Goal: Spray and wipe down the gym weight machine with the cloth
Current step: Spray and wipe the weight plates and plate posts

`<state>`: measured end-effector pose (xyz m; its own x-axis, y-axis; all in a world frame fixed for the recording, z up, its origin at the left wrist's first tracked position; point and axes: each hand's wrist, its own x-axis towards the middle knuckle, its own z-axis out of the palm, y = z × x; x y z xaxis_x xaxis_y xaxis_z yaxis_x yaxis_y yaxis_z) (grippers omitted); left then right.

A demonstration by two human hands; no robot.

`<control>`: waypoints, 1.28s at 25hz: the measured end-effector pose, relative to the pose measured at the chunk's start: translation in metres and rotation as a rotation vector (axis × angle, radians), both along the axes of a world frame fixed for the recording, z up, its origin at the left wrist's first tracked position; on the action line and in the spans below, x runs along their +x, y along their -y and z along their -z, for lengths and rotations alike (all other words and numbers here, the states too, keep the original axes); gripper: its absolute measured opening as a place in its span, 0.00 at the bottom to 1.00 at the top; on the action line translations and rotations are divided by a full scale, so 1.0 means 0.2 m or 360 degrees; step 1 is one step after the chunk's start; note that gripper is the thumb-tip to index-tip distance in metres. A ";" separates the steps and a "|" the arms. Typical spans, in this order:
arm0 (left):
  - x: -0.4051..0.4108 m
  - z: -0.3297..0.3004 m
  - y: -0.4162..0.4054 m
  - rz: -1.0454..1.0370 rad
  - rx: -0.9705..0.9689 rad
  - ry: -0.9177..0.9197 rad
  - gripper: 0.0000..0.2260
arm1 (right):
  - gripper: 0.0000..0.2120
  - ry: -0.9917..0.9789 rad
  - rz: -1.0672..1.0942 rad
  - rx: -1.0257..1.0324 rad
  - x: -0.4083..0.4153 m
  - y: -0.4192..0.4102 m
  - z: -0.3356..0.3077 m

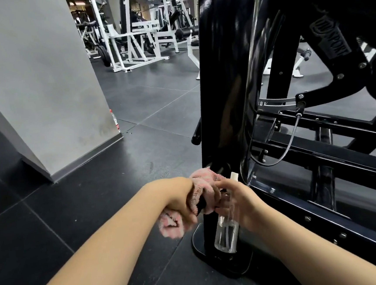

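Cloth: where it bunches between both hands, we see the cloth (203, 187), a pink terry towel with paler stripes and a nubby pile, crumpled against the foot of the black post, with a loose end hanging under the left hand.
Left hand: our left hand (183, 203) is closed in a fist around the cloth, fingers curled under and the back of the hand facing up.
Right hand: our right hand (239, 202) is wrapped around the neck of the spray bottle, fingertips touching the cloth (whether they pinch it too, we cannot tell).
Spray bottle: the spray bottle (227, 234) is a clear, round cylinder, upright, with a pale cap peeking above the hand; it hangs in front of the post's base.
Weight machine: the weight machine (220, 76) is glossy black painted steel, with a tall flat upright, a curved tube beside it, bolted rails running right, and a thin looped cable.
Base plate: the base plate (199, 243) is a flat, rounded black foot resting on the floor.
Floor: the floor (96, 195) is dark, speckled rubber tiles with visible seams.
Pillar: the pillar (40, 75) is smooth grey, with a metal skirting strip.
Background: white-framed machines (132, 40) stand well apart, across the room.
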<state>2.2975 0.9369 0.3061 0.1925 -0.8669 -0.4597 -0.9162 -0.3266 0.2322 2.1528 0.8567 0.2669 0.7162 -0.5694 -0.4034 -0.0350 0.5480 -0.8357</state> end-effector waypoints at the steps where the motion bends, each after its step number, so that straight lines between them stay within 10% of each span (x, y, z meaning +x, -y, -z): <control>1: -0.01 -0.01 0.02 -0.0021 0.0003 -0.0053 0.19 | 0.12 0.0018 0.0048 0.0027 0.00 0.02 -0.01; 4: -0.07 0.02 0.11 -0.0099 -0.0186 -0.0161 0.13 | 0.09 -0.0039 0.0109 -0.0039 0.01 0.10 -0.01; 12: -0.24 0.18 0.45 -0.0329 -0.0445 0.0812 0.19 | 0.10 -0.0632 0.0334 -0.0574 -0.05 0.23 0.01; 15: -0.22 0.16 0.40 -0.0152 -0.0443 0.0612 0.29 | 0.16 -0.0588 0.0184 -0.0355 -0.03 0.24 -0.02; 19: -0.10 -0.02 0.25 -0.0325 -0.0287 -0.0471 0.27 | 0.20 -0.0602 0.0049 -0.0404 0.08 0.22 -0.04; 32: -0.05 0.12 0.47 -0.0957 -0.0330 -0.0546 0.35 | 0.17 -0.0527 0.0044 -0.0006 0.17 0.30 0.04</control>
